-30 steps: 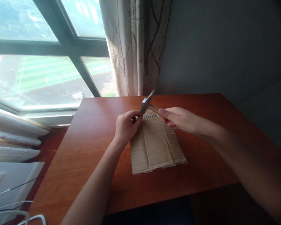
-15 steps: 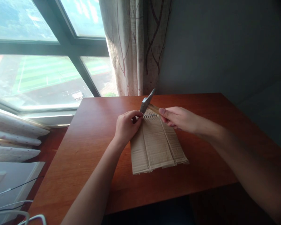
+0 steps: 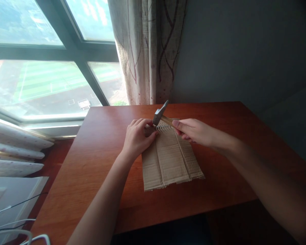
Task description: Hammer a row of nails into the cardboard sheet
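Note:
A flat piece of corrugated cardboard lies on the reddish wooden table. A row of several small nails stands along its far edge. My right hand is closed around the wooden handle of a hammer, whose metal head hangs just above the left end of the nail row. My left hand rests on the cardboard's far left corner, fingers loosely stretched toward the nails; whether they pinch a nail is hidden.
A window and a patterned curtain stand behind the table's far edge, with a grey wall to the right. White cables and a white surface lie at the lower left, off the table.
My left hand has uncurled from a pinch at the nails and now lies flatter on the cardboard corner. The hammer head has dipped slightly lower toward the nails.

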Demonstrator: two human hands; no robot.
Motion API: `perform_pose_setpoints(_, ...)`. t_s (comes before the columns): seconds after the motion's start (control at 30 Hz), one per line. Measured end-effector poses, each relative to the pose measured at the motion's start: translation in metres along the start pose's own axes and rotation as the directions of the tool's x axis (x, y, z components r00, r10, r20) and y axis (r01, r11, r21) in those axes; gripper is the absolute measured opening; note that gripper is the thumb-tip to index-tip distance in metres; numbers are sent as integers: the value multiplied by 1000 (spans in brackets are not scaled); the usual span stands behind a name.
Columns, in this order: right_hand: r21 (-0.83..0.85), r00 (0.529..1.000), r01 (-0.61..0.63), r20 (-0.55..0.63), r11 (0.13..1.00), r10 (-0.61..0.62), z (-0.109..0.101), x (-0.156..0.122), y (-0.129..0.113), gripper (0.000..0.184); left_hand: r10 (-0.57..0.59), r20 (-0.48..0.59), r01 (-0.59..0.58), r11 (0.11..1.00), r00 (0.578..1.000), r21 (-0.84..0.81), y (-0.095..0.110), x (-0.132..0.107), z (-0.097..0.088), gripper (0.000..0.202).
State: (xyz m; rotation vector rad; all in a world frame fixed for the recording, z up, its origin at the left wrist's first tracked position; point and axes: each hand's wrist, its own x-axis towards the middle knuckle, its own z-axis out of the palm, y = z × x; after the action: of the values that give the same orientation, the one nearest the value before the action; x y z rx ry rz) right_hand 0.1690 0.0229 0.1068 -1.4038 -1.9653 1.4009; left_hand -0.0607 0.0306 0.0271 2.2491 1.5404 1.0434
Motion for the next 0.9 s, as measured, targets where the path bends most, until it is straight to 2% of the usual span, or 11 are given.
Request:
perform_pose_setpoints(0.43,-35,1000,24,9,999,-24,6,4,12,58,14,-5,-15,999,1000,-43,-6,0,3,25)
perform_pose_setpoints(0.73,92,999,26,-50,995,-22,6,4,18,57,3,-3,-3,998,1000,-62,-4,-1,2,24)
perform_pose_setpoints(0.9,103,1000,-16,-23,995,18,9,4,21,58,7,-1,-7,998,1000,-62,-5,-1,2,23)
